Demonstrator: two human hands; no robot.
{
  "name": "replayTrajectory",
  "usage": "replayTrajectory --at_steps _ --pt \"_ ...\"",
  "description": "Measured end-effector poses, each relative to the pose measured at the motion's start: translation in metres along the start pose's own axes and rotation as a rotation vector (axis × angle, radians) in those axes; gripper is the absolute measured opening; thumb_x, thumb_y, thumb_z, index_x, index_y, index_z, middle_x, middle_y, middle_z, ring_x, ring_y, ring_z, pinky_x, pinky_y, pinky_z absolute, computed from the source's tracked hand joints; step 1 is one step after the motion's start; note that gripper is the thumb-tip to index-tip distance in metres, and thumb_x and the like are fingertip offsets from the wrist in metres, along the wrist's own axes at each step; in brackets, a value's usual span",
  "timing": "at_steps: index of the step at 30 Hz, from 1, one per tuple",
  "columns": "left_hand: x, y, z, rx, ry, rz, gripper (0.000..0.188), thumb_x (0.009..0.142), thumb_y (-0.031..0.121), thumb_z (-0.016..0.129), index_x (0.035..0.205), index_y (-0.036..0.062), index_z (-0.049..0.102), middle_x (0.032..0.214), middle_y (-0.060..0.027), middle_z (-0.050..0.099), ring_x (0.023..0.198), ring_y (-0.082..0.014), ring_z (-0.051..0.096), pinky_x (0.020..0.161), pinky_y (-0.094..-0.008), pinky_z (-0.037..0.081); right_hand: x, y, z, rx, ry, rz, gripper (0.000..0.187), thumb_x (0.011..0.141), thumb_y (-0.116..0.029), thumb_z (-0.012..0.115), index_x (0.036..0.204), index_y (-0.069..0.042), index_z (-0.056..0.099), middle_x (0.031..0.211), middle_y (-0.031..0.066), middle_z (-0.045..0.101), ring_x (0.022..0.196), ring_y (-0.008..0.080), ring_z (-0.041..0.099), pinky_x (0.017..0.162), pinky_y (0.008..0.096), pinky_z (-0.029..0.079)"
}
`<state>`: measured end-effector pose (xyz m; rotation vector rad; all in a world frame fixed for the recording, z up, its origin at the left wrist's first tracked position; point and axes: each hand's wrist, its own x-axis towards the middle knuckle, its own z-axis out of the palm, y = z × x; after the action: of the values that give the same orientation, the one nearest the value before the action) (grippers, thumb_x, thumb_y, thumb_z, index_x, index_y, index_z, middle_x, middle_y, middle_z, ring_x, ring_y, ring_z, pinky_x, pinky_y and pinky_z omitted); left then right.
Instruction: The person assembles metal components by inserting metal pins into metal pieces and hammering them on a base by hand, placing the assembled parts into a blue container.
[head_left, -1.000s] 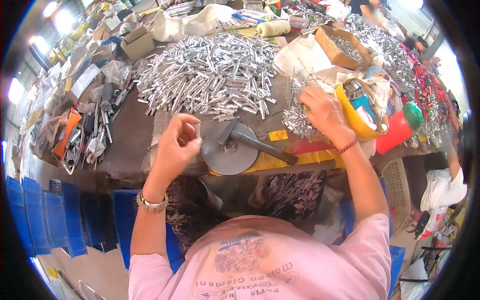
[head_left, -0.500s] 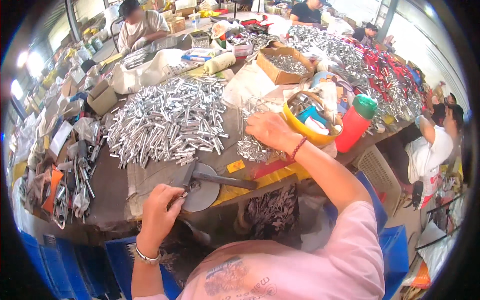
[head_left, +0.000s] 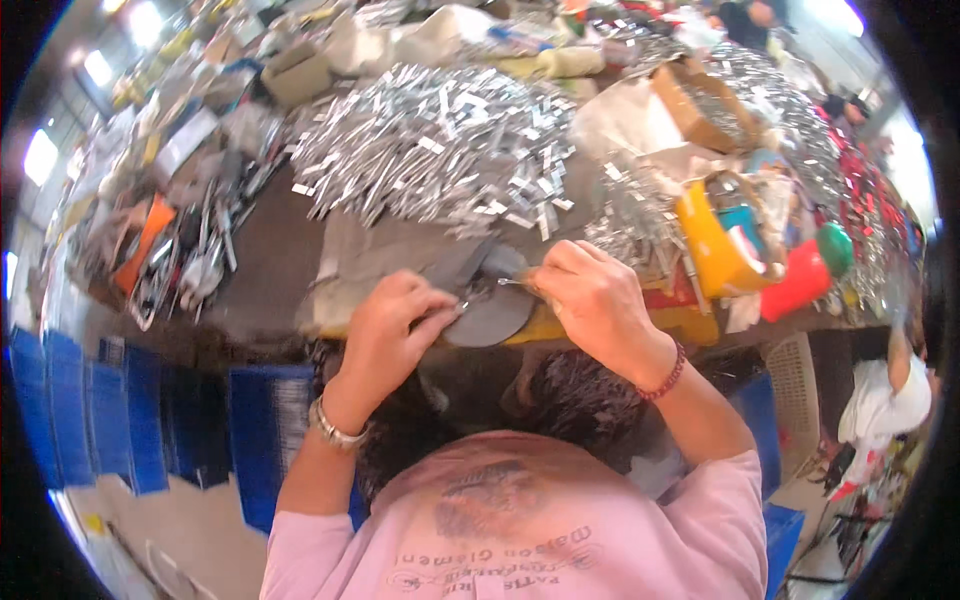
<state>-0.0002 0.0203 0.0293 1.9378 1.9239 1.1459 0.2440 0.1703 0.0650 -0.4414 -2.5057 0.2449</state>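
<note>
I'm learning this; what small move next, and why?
Perhaps bring the left hand closer to the right hand: the left pinches a small shiny bit, the right a small metal piece, with a gap between them over the round plate.

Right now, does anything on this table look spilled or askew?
Nothing looks plainly damaged. A broad heap of silver metal pieces lies loose mid-table, but gathered enough that it doesn't suggest a spill. The red, green-topped bottle at right appears to lean, yet the lens bends things there, so that may be distortion.
</note>
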Motion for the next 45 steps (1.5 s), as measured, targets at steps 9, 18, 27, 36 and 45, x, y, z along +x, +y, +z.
replayTrajectory --at_steps 9,18,27,36,45 --pt "-0.013 -0.003 -0.002 -0.111 -0.008 -0.103 0.015 0.09 0.006 0.083 0.105 0.0024 0.08 0.097 -0.0106 0.067 0.09 -0.0267 0.066 0.078 -0.036 0.052 -0.001 -0.032 0.036 -0.012 -0.056 0.021 0.005 0.086 -0.004 0.072 0.089 -0.007 0.07 0.092 0.008 0.061 0.09 0.0297 0.067 0.08 0.0431 0.057" --pt "-0.017 0.002 -0.002 -0.027 0.012 -0.069 0.016 0.09 0.006 0.085 0.104 0.0018 0.081 0.097 -0.0109 0.068 0.09 -0.0264 0.067 0.078 -0.0359 0.053 -0.003 -0.036 0.042 0.028 -0.01 0.009 0.006 0.085 -0.005 0.073 0.088 -0.007 0.068 0.093 0.0074 0.06 0.091 0.0295 0.066 0.081 0.0437 0.057" --pt "-0.018 0.002 -0.001 -0.141 -0.015 -0.18 0.015 0.089 0.003 0.085 0.103 0.0023 0.08 0.1 -0.0065 0.065 0.091 -0.0204 0.064 0.078 -0.0318 0.052 -0.004 -0.031 0.044 0.028 0.005 -0.068 0.007 0.083 -0.008 0.073 0.088 -0.009 0.068 0.092 0.0065 0.059 0.09 0.0276 0.065 0.081 0.0423 0.055" --pt "-0.019 0.001 0.003 -0.227 0.021 -0.171 0.017 0.086 0.001 0.085 0.103 0.0014 0.081 0.097 -0.0071 0.063 0.093 -0.0213 0.064 0.082 -0.0323 0.051 0.0 -0.026 0.044 0.014 -0.039 -0.14 0.006 0.084 -0.009 0.069 0.09 -0.009 0.068 0.095 0.0059 0.06 0.092 0.0257 0.065 0.083 0.0403 0.055" --pt "-0.019 0.002 0.003 -0.109 0.034 -0.131 0.017 0.087 0.001 0.084 0.103 0.0018 0.08 0.094 -0.0084 0.064 0.089 -0.0232 0.064 0.08 -0.033 0.051 0.001 -0.028 0.053 -0.007 -0.031 -0.164 0.006 0.082 -0.011 0.069 0.088 -0.011 0.069 0.098 0.0043 0.06 0.098 0.0242 0.065 0.086 0.0385 0.055"
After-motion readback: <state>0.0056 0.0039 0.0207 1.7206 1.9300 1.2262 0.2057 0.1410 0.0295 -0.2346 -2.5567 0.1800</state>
